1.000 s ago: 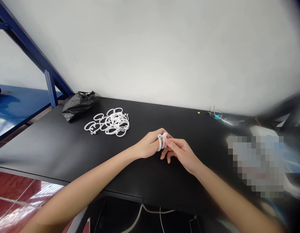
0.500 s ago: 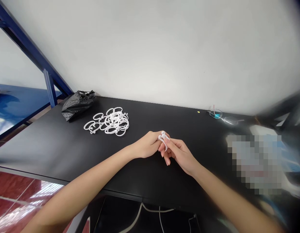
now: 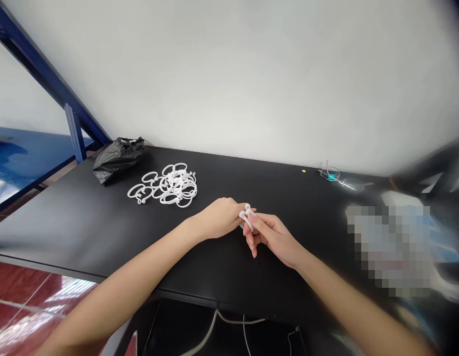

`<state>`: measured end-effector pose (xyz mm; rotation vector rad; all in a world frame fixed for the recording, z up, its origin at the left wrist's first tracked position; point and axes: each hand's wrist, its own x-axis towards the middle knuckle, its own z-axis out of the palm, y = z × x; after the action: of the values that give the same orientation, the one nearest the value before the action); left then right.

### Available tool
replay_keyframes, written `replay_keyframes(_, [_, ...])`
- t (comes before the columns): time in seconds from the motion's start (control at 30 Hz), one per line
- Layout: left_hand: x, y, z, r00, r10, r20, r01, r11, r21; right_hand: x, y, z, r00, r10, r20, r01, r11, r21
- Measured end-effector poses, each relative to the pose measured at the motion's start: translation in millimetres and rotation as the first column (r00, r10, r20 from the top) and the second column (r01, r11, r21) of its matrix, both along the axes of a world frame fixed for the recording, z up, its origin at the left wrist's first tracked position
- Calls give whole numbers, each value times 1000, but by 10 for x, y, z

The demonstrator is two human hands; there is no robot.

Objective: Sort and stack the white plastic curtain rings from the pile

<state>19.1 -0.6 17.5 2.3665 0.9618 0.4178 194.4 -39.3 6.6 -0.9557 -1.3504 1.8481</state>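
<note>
Above the black table (image 3: 214, 262) I hold a white plastic curtain ring (image 3: 246, 221) between both hands, its small knobbed ends pointing up. The thumb and fingers of my right hand (image 3: 277, 240) pinch it from the right. From the left, my left hand (image 3: 221, 217) closes on the same ring, back of the hand upward, with its fingertips partly hidden behind the ring and the right hand. Left of my hands lies a loose pile of white curtain rings (image 3: 177, 185), several of them overlapping.
A crumpled black plastic bag (image 3: 118, 158) sits behind the pile. At the back right lie a thin wire loop with a blue piece (image 3: 330, 175) and a clear plastic item (image 3: 355, 184). A blurred, pixelated package (image 3: 392, 252) is at the right. Cables (image 3: 210, 331) run below the table edge.
Both hands have shifted slightly left, and the ring has tilted a little between them. My left hand's knuckles are raised more. The pile and the bag stay put.
</note>
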Motion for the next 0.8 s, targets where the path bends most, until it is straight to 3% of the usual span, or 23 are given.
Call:
replay_keyframes(0.1, [-35, 27, 14, 994, -65, 92, 68, 997, -28, -16, -59, -5, 999, -24, 39, 19, 991, 133])
replay_keyframes(0.2, [-54, 25, 40, 968, -37, 247, 78, 984, -159, -3, -126, 21, 994, -62, 95, 32, 956, 292])
replay_keyframes(0.27, [-53, 15, 36, 952, -3, 306, 82, 965, -248, 16, -146, 38, 993, -62, 104, 25, 946, 323])
replay_keyframes(0.47, [-24, 20, -13, 945, 4, 327, 85, 962, -258, 26, -74, 24, 995, -73, 67, 55, 969, 240])
replay_keyframes(0.63, [-239, 73, 181, 975, 2, 222, 76, 937, -341, 14, 13, -1, 952, -280, -124, 290, 954, 76])
replay_keyframes(0.7, [-477, 123, 251, 975, 89, 206, -24, 955, -296, 28, 52, -8, 930, -343, -133, 351, 936, 36])
replay_keyframes(0.73, [-633, 163, 266, 959, 191, 209, -143, 965, -221, 36, 70, -10, 924, -363, -123, 368, 930, 19])
replay_keyframes(0.77, [-812, 214, 264, 918, 328, 222, -310, 944, -113, 42, 85, -12, 918, -379, -114, 382, 924, 8])
replay_keyframes(0.8, [-1006, 274, 245, 848, 473, 237, -490, 872, 14, 46, 96, -13, 915, -390, -103, 392, 920, -1])
